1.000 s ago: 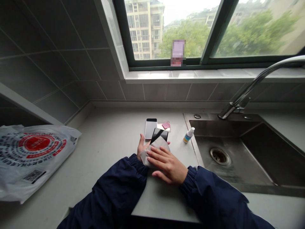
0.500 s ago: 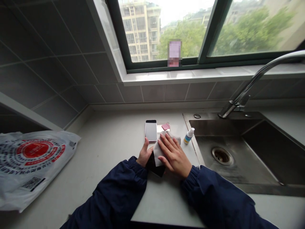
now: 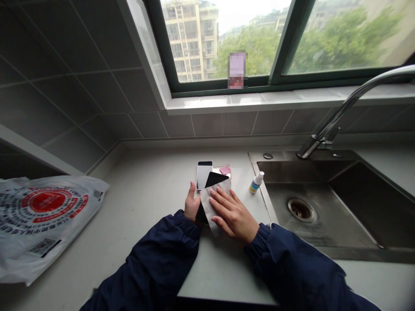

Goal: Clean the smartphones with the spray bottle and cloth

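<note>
My left hand (image 3: 192, 203) is closed around the left edge of a black phone (image 3: 214, 178), thumb pointing up, its other fingers hidden beneath. A light grey cleaning cloth (image 3: 208, 206) with a zigzag edge lies across the phone's face. My right hand (image 3: 236, 214) presses this cloth onto the phone, fingers close together and nearly straight. Just beyond, a second phone (image 3: 204, 172) with a pale screen rests on the counter. Beside it, a pink square (image 3: 225, 170) lies on what looks like a clear case, partly covered. To the right stands a small white-capped spray bottle (image 3: 256, 183).
A steel sink (image 3: 282, 207) with a curved faucet (image 3: 340, 108) takes up the right side. On the left, a white plastic bag (image 3: 48, 224) with red print lies on the pale counter (image 3: 152, 181). A tiled wall and a window (image 3: 253, 52) rise behind.
My right hand and the cloth have slid slightly left and toward me over the phone. The phone has turned, and its black far corner now shows. The left thumb has shifted left.
</note>
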### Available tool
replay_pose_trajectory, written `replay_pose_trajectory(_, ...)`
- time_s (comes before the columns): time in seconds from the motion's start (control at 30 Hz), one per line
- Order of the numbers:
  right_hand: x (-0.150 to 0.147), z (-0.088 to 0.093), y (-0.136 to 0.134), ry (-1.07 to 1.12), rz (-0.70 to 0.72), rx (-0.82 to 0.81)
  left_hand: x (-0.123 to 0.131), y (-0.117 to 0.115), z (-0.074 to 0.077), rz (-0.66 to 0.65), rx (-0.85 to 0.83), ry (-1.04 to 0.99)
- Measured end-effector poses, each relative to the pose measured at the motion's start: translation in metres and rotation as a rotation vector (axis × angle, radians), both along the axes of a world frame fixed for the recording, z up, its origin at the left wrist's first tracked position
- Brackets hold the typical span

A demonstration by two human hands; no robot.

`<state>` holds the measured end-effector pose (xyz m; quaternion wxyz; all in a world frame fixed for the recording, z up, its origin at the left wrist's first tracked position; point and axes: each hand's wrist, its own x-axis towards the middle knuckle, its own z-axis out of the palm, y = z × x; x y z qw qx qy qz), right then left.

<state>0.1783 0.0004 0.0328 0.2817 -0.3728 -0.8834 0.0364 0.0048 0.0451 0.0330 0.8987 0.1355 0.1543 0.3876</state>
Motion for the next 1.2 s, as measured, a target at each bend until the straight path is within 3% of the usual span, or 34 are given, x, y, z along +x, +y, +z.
replay_pose_trajectory(0.1,-0.004,0.003,-0.005,0.024,0.098,-0.004,-0.001,0.000,0.001,0.044,-0.007,0.028)
replay_pose_trajectory(0.23,-0.008,0.006,-0.012,0.031,0.238,-0.008,-0.007,0.004,-0.002,-0.028,0.024,0.027)
replay_pose_trajectory(0.43,-0.013,-0.003,-0.013,0.012,0.280,0.042,-0.014,0.007,-0.003,-0.041,0.035,0.060)
replay_pose_trajectory(0.67,-0.011,-0.011,-0.008,0.011,0.153,0.095,-0.008,0.003,-0.003,-0.016,0.030,0.049)
replay_pose_trajectory(0.97,-0.012,-0.008,-0.007,0.103,0.061,0.102,0.000,-0.005,0.003,0.168,-0.047,0.107)
replay_pose_trajectory(1.2,-0.015,-0.005,-0.011,0.188,0.062,0.058,0.008,-0.012,0.007,0.108,-0.035,0.049)
